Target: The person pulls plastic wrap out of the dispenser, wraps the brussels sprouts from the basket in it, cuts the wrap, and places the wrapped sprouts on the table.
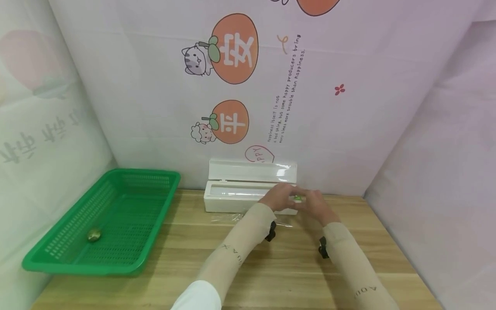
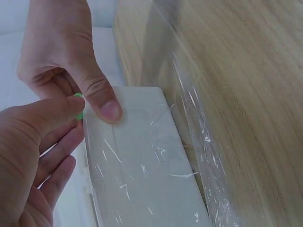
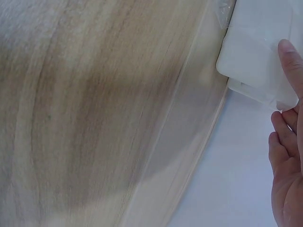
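A long white cling film box [image 1: 228, 204] stands by the back wall with its clear lid [image 1: 252, 172] raised. Clear plastic film [image 2: 208, 146] hangs over its front and lies on the table. At the box's right end, my left hand [image 1: 280, 196] pinches a small green slider [image 2: 79, 106] at the top edge, thumb tip against it. My right hand [image 1: 317, 206] grips that same end, its thumb [image 2: 102, 101] pressed on the front face and its fingers behind. Part of the slider is hidden by the fingers.
At the left, a green plastic basket [image 1: 159, 224] holds a small gold-coloured round object [image 1: 94, 234]. The wooden table [image 1: 286, 275] is enclosed by printed white cloth [image 1: 329, 129] at the back and both sides.
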The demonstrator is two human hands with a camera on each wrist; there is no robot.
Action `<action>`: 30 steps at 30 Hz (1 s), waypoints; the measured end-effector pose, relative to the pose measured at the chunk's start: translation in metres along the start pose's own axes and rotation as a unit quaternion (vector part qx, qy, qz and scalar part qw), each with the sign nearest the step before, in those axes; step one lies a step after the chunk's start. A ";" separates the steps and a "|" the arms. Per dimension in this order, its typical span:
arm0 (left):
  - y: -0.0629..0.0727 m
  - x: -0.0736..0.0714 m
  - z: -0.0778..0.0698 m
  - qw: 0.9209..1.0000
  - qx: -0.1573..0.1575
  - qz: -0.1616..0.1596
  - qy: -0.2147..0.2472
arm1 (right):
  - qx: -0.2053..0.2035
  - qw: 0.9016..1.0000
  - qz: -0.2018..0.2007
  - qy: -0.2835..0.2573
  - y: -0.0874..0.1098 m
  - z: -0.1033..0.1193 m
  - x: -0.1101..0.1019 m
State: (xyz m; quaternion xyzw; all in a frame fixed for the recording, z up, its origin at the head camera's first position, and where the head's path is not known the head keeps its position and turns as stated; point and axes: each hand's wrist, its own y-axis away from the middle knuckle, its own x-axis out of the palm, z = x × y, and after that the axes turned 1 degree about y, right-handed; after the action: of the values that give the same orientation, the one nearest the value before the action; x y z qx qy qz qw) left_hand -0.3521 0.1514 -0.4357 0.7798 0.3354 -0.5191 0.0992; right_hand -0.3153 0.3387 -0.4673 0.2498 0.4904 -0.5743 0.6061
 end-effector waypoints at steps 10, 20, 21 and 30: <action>-0.010 0.009 0.002 0.999 0.030 -0.026 -0.037 | -0.014 1.000 -0.016 0.006 -0.001 0.000 0.002; -0.009 0.014 -0.003 0.997 0.007 -0.055 -0.047 | -0.012 1.000 -0.012 0.003 0.000 0.003 0.004; -0.009 0.014 -0.003 0.997 0.009 -0.057 -0.048 | -0.010 1.000 -0.013 0.007 0.000 0.002 0.004; -0.009 0.012 -0.001 0.995 0.024 -0.063 -0.067 | -0.027 0.999 -0.020 -0.004 0.001 0.001 0.003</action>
State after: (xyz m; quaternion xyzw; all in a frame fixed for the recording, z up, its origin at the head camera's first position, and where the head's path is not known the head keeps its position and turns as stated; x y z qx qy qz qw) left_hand -0.3541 0.1634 -0.4445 0.7228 0.3636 -0.5835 0.0699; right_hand -0.3149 0.3370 -0.4694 0.2215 0.5083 -0.5740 0.6025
